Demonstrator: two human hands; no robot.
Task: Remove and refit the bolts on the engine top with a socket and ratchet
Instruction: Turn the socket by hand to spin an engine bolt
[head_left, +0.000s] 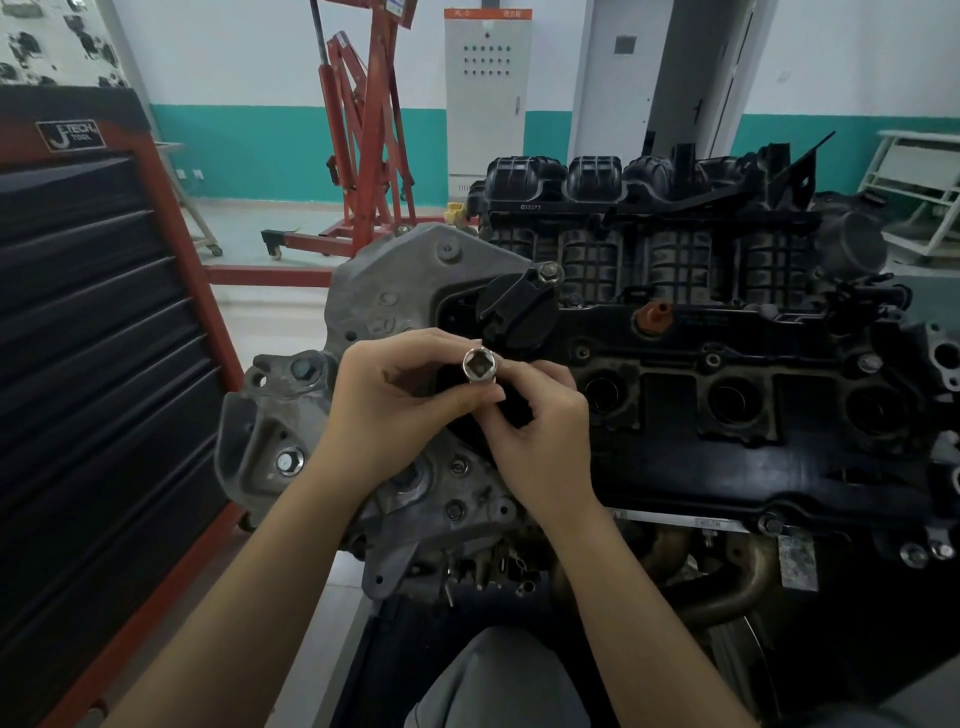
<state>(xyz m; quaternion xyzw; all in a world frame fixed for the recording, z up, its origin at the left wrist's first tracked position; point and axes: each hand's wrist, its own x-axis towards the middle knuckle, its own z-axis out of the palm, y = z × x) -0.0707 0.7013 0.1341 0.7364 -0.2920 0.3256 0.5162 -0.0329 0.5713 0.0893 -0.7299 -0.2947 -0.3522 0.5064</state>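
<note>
A silver socket (480, 365) stands upright over the left end of the engine top (727, 467), its square drive hole facing up at me. My left hand (400, 400) grips the socket from the left, thumb and fingers curled around its barrel. My right hand (535, 415) pinches the socket's lower part from the right with its fingertips. What lies under the socket is hidden by my fingers. No ratchet is in view. A bolt (548, 270) sits beside the black oil filler cap (514, 306). More bolts (289, 460) show on the grey timing cover (374, 291).
A black and red tool cabinet (93, 338) stands close on the left. A red engine hoist (363, 156) and a grey electrical cabinet (488, 93) stand at the back. The black intake manifold (649, 208) rises behind the valve cover. A white rack (919, 192) is at the far right.
</note>
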